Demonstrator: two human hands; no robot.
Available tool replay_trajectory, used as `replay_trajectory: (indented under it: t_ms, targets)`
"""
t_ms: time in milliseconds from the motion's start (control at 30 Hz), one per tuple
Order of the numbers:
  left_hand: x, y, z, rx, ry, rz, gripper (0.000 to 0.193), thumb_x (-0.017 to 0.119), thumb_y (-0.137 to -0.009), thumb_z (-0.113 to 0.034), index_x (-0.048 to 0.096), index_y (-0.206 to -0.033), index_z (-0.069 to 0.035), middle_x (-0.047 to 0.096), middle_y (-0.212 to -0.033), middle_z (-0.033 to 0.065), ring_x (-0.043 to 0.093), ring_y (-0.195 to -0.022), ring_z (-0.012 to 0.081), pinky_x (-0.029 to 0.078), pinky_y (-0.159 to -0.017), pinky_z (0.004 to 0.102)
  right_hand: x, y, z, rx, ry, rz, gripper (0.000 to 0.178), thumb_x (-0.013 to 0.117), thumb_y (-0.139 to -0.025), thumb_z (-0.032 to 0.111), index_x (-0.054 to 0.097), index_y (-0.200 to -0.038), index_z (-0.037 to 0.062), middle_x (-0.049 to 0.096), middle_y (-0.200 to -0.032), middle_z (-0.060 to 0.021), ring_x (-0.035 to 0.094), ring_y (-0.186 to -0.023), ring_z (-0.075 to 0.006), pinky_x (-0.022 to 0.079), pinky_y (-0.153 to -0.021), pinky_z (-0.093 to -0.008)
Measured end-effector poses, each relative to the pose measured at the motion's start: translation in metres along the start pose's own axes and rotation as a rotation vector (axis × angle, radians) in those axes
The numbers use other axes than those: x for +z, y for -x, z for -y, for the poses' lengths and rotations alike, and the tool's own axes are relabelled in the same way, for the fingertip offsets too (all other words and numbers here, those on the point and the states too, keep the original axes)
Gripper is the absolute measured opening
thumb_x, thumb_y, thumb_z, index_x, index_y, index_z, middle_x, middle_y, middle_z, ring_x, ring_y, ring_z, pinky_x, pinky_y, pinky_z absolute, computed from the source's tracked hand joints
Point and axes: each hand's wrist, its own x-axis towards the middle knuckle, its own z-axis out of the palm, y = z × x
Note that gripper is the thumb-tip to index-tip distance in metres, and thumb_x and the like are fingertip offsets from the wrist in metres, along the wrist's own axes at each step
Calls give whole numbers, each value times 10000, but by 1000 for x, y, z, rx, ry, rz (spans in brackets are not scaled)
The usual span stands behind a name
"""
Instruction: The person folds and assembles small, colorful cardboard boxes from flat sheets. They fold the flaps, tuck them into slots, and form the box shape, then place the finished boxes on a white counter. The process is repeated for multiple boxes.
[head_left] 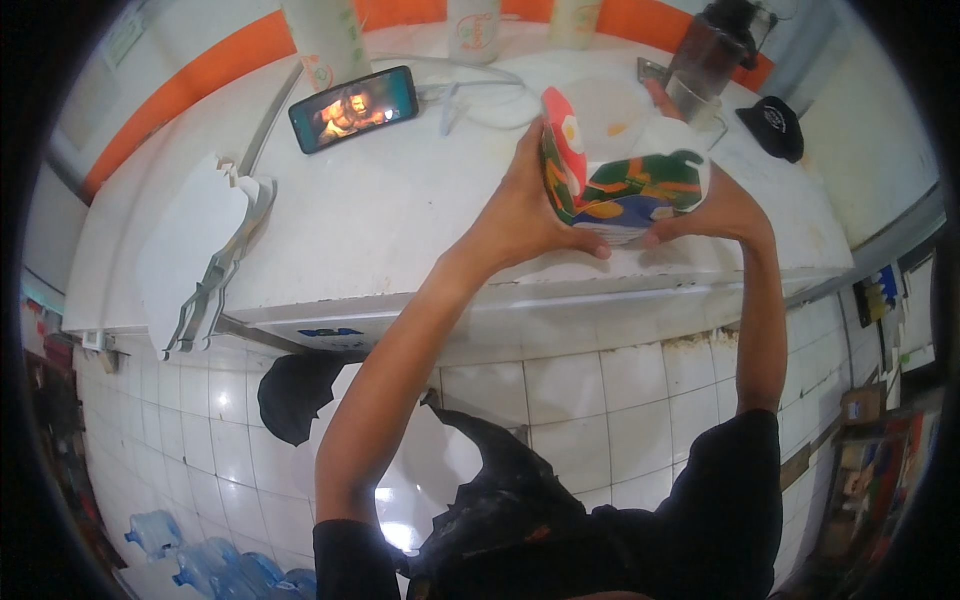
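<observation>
Between my two hands is a colourful paperboard food box [640, 185], partly folded, with green, red and blue printed panels and a white inside. My left hand [530, 215] wraps its left side, the thumb lying along the near bottom edge. Around the right side curls my right hand [718, 215], its thumb pressing near the same edge. Some far fingers are hidden behind the box, which is held over the white worktop [400, 220]. Farther left lies a stack of flat white cardboard blanks [195, 245], overhanging the front edge.
A phone [354, 108] with a lit screen leans against a tall pale cup [328, 40]. More cups stand along the back. A dark jar-like container [708, 50] and a black cap [772, 128] sit at the right. Blue water jugs [225, 565] stand on the tiled floor.
</observation>
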Motion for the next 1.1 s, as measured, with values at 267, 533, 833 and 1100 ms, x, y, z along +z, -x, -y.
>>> replay_trajectory:
  t_ms: [267,533,833,1100]
  targets:
    - [-5,5,-14,-108,-56,18,1361,985,-440,-318,162,-1474,10,425,-1430,222,436,-1333,338,353,-1135,399,-63,3,21,-427,210,-201,815,817,-750,313,443,-1434,76,576,-1338,-149,555,-1239,-282,424,-1056,-421]
    - [-2,6,-6,13,-60,-27,1316,975,-445,-340,228,-1448,72,453,-1390,264,442,-1315,391,373,-1101,390,-18,-69,76,137,689,668,427,705,-829,163,631,-1209,-17,707,-1058,-150,688,-981,-231,536,-885,-323]
    - [-6,8,-5,88,-77,-33,1387,974,-459,-370,119,-1464,56,462,-1370,277,473,-1293,374,370,-1103,382,18,-94,79,308,842,805,513,726,-782,226,616,-1220,-16,695,-1105,-165,684,-980,-234,528,-856,-310]
    - [-6,9,1,51,43,-137,1462,968,-473,-343,-4,-1487,65,459,-1371,290,480,-1283,389,367,-1101,369,-47,-63,71,160,106,564,528,760,-814,229,602,-1251,-22,659,-1195,-141,666,-986,-224,531,-901,-359]
